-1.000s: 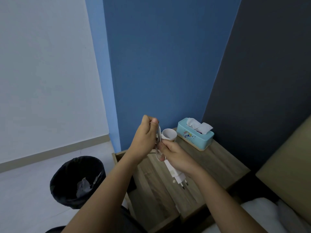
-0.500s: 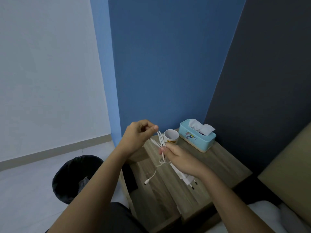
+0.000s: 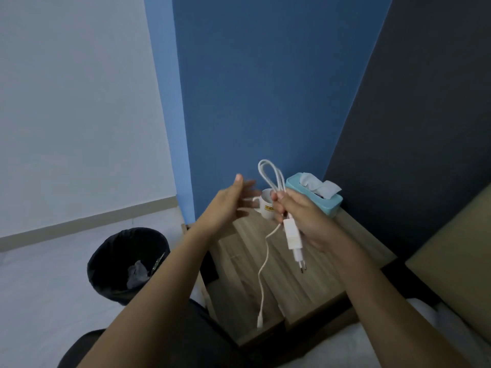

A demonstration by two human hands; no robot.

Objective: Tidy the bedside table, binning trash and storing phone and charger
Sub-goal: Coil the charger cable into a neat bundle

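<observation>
My right hand (image 3: pixel 305 216) is closed around a white charger (image 3: pixel 293 239) above the wooden bedside table (image 3: pixel 321 277). The plug block hangs below my fist with its pins pointing down. A loop of its white cable (image 3: pixel 269 172) stands up above my fist, and the loose end dangles down to a connector near the table's front edge. My left hand (image 3: pixel 231 205) hovers just left of the loop, fingers spread and blurred; a short white bit of cable shows by its fingers. No phone is visible.
A white cup (image 3: pixel 267 207) with a yellow label stands at the back of the table, partly behind my hands. A teal tissue box (image 3: pixel 318 199) sits at the back right. A black bin (image 3: pixel 127 264) with crumpled trash stands on the floor to the left. Bed at right.
My right hand has lifted the charger so a cable loop stands above it. My left hand has let go of the cable and opened. The loose end hangs lower.
</observation>
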